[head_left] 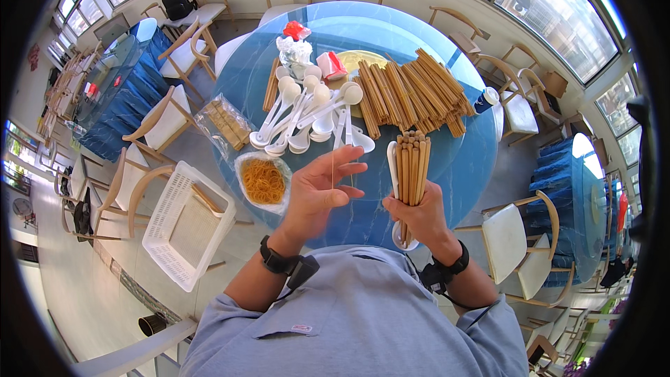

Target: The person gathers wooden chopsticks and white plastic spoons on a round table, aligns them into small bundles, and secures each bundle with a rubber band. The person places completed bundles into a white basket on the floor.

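My right hand (423,215) is closed round an upright bundle of wooden chopsticks (414,160) together with a white spoon (393,167) along its left side. The bundle's lower end is partly hidden by the hand. My left hand (312,185) is raised to the left of it, fingers bent, with a thin yellowish rubber band (333,171) looped over them. Beside that hand, an opened plastic bag of orange rubber bands (264,181) lies at the table's near left edge. White long-handled spoons (300,115) are heaped beyond my left hand. Farther right spreads a large pile of chopsticks (412,91).
All this lies on a round blue marbled table (460,174). Wrapped chopsticks (227,123), crumpled red-and-white packaging (296,45) and a paper cup (486,100) sit around the piles. A white plastic basket (183,227) stands at lower left. Wooden chairs (504,237) surround the table.
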Demonstrator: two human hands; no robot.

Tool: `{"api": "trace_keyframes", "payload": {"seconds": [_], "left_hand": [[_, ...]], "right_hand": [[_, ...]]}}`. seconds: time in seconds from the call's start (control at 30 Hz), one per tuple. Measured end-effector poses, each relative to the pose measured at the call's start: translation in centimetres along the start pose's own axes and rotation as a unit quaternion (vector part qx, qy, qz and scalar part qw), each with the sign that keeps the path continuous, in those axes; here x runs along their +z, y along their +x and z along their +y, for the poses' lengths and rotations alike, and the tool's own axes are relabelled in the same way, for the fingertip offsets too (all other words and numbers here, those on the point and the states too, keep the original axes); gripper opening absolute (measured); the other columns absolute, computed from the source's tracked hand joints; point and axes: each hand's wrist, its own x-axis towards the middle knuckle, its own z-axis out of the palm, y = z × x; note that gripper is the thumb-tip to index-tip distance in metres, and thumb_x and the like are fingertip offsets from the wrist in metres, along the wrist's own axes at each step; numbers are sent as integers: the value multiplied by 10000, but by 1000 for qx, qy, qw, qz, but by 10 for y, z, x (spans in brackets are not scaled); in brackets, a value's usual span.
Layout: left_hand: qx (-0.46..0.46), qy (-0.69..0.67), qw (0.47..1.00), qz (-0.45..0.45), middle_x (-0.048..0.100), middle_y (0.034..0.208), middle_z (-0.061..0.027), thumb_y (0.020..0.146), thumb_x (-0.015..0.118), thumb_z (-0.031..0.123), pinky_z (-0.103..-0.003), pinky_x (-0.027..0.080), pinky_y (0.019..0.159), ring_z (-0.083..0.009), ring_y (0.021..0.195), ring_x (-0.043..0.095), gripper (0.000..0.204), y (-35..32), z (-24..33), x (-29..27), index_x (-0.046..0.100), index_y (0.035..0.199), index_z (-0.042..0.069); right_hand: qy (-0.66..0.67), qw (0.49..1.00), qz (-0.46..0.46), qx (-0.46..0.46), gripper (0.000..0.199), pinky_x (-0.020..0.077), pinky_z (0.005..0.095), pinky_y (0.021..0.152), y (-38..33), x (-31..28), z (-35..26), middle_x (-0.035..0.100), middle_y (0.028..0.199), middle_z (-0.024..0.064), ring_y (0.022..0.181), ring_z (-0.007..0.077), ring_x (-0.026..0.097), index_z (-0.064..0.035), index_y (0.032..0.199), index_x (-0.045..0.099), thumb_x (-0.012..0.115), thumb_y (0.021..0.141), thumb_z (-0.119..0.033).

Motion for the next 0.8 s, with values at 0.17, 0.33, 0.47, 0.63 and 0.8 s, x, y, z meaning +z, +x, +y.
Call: {"api": "trace_keyframes", "payload": {"seconds": [0.17, 0.33, 0.47, 0.63, 0.8], "left_hand": [[7, 35, 999, -34, 616, 1548, -168, 717, 1024, 161, -454, 656, 1016, -320, 1423, 616, 971, 3, 4, 0, 563, 1562, 36], [11, 137, 988, -71, 603, 1557, -178, 688, 1034, 134, -437, 637, 1048, -311, 1434, 604, 945, 8, 19, 12, 606, 1524, 31], [-109, 238, 945, -194, 564, 1616, -185, 726, 1014, 125, -426, 633, 1045, -305, 1437, 601, 939, 11, 38, -5, 588, 1556, 20], [-201, 96, 970, -99, 550, 1632, -183, 917, 894, 413, -509, 598, 1086, -371, 1457, 582, 871, 17, 2, -17, 532, 1598, 8], [-79, -80, 991, 74, 508, 1654, -167, 1038, 759, 356, -572, 569, 1119, -376, 1495, 534, 764, -5, -60, 11, 442, 1666, 57]], "right_hand": [[-101, 991, -70, -51, 281, 538, 360, 705, -5, 11, 21, 715, 839, 109, 727, 190, 620, 7, 1111, 687, 815, 885, -99], [-139, 974, -175, 34, 278, 550, 445, 738, -8, 33, 20, 729, 884, 210, 749, 356, 684, 18, 1069, 684, 783, 867, -146], [-382, 889, -239, -84, 214, 566, 475, 693, -5, 22, 3, 741, 883, 197, 799, 410, 730, -4, 1014, 670, 765, 851, -105], [-462, 777, -295, -310, 135, 556, 494, 627, 4, 7, -7, 722, 890, 133, 787, 375, 734, -60, 982, 643, 714, 867, -70], [-305, 868, -158, -359, 236, 562, 451, 632, 2, -10, 4, 721, 871, 110, 752, 363, 725, -61, 971, 640, 809, 807, -67]]}}
